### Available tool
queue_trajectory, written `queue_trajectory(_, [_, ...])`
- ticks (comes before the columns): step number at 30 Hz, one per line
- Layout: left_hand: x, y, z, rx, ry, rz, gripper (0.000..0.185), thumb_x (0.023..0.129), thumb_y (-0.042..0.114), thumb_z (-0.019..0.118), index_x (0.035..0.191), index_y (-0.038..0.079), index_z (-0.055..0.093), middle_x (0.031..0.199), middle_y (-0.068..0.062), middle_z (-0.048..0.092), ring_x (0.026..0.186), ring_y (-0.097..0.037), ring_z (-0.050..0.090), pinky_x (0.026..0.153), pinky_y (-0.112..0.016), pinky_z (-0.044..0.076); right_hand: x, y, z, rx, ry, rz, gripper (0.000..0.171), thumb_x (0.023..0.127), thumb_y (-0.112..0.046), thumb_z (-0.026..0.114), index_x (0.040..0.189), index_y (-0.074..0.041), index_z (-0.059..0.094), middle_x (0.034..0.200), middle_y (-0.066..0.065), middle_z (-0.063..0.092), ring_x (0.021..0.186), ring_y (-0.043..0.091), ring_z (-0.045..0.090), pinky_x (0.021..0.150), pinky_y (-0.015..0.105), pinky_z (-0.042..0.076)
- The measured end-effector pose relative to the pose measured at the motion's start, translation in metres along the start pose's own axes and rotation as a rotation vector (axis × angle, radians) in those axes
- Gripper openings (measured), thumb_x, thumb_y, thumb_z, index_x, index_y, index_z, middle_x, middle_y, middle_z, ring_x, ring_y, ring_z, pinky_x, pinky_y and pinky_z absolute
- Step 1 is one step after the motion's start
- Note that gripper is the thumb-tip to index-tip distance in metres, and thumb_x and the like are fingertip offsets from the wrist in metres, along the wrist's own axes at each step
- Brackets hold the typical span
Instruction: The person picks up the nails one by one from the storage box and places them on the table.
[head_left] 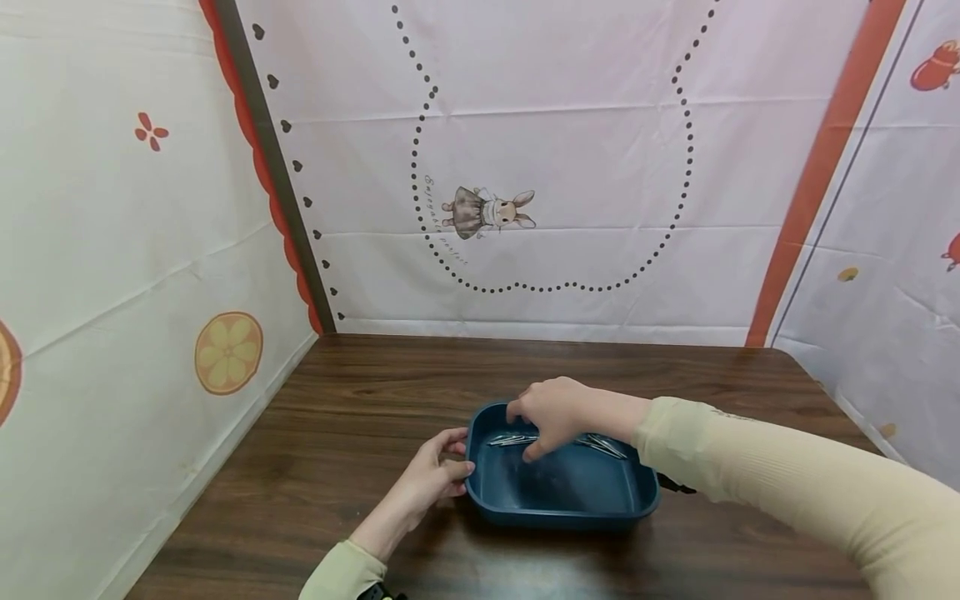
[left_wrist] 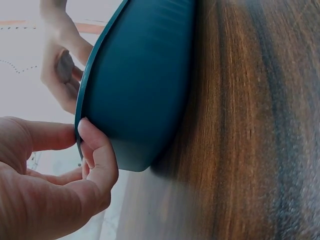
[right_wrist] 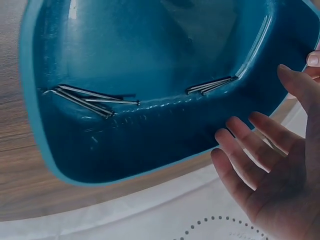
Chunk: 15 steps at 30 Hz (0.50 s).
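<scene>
Teal tray point(head_left: 525, 508) walls ring metal pins point(right_wrist: 90, 97); wooden table point(head_left: 360, 400) beneath.

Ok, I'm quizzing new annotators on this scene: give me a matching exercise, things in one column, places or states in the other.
Things:
1. left hand
2. right hand
3. metal pins
4. blue tray

Places or states:
A. lying inside the tray by its far wall
B. pinching the tray's left rim
C. standing on the wooden table
D. reaching into the tray over the pins

Pairs: 1-B, 2-D, 3-A, 4-C
</scene>
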<state>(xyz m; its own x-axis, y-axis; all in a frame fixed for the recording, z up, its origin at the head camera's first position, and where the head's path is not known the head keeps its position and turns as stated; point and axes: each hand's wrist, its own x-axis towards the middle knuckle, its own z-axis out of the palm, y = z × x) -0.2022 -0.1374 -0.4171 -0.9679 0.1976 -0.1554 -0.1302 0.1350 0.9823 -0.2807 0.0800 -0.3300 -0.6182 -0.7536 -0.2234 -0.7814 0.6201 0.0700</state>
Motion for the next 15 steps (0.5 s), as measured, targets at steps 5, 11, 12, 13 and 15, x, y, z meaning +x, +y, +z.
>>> queue_trajectory(5, [0.000, 0.000, -0.001, -0.009, -0.001, -0.011, 0.055, 0.096, 0.004, 0.057, 0.146, -0.001, 0.037, 0.125, -0.019, 0.045, 0.085, -0.017, 0.059, 0.071, -0.024, 0.056, 0.007, -0.005, 0.001, -0.034, -0.001, -0.022, 0.055, 0.082, -0.052, 0.074, 0.126, -0.020, 0.065, 0.108, 0.000, 0.072, 0.094, 0.014, 0.067, 0.074, 0.030, 0.056])
queue_trajectory(11, [0.002, 0.000, -0.001, -0.013, -0.007, -0.015, 0.056, 0.095, 0.005, 0.058, 0.147, 0.000, 0.038, 0.125, -0.019, 0.045, 0.084, -0.015, 0.059, 0.072, -0.025, 0.056, 0.015, -0.010, 0.002, -0.056, 0.002, -0.041, 0.054, 0.082, -0.051, 0.074, 0.125, -0.020, 0.066, 0.109, 0.000, 0.072, 0.089, 0.013, 0.066, 0.073, 0.029, 0.056])
queue_trajectory(12, [0.002, 0.000, -0.001, -0.016, -0.008, -0.014, 0.056, 0.095, 0.005, 0.058, 0.147, 0.000, 0.038, 0.125, -0.019, 0.045, 0.084, -0.015, 0.059, 0.072, -0.025, 0.056, 0.016, -0.011, 0.004, -0.060, 0.004, -0.042, 0.054, 0.082, -0.051, 0.074, 0.125, -0.020, 0.066, 0.110, 0.000, 0.072, 0.089, 0.013, 0.066, 0.073, 0.029, 0.056])
queue_trajectory(13, [0.002, 0.000, -0.002, -0.018, -0.009, -0.015, 0.056, 0.095, 0.005, 0.058, 0.147, 0.000, 0.037, 0.125, -0.019, 0.045, 0.084, -0.015, 0.059, 0.072, -0.025, 0.056, 0.017, -0.011, 0.005, -0.063, 0.006, -0.042, 0.054, 0.081, -0.051, 0.074, 0.125, -0.020, 0.066, 0.110, 0.000, 0.072, 0.088, 0.013, 0.066, 0.073, 0.029, 0.056])
queue_trajectory(15, [0.001, -0.001, -0.002, -0.022, -0.008, -0.015, 0.056, 0.095, 0.005, 0.058, 0.147, 0.000, 0.037, 0.126, -0.019, 0.045, 0.084, -0.014, 0.059, 0.072, -0.025, 0.056, 0.019, -0.012, 0.008, -0.070, 0.010, -0.044, 0.054, 0.081, -0.051, 0.075, 0.125, -0.020, 0.066, 0.111, 0.000, 0.072, 0.088, 0.012, 0.067, 0.072, 0.028, 0.056])
